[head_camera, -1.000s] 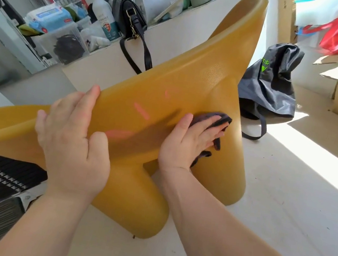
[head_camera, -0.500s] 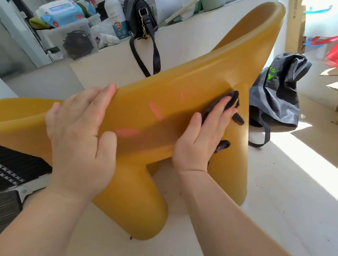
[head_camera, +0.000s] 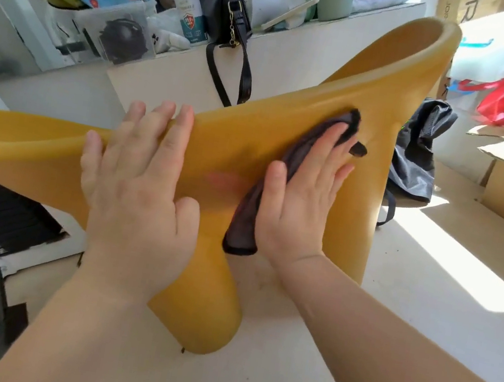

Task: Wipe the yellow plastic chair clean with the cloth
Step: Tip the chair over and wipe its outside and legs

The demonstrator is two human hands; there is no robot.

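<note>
- Yellow chair (head_camera: 238, 142) is seen tilted, its lower end on the pale floor (head_camera: 422, 317).
- Left hand (head_camera: 139, 186) is laid flat over the chair's upper edge, fingers straight.
- Dark cloth (head_camera: 246, 219) is pressed to the chair under the flat right hand (head_camera: 298, 204).
- Grey backpack (head_camera: 417, 157) is noted on the floor behind the chair.

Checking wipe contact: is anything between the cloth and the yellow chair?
Nothing visible. The right hand presses the dark cloth flat on the yellow chair; the left hand rests on the chair, apart from the cloth.

Bright sun from the right — hard glare patches on the floor (head_camera: 451, 255), blurred, bowed edges.
</note>
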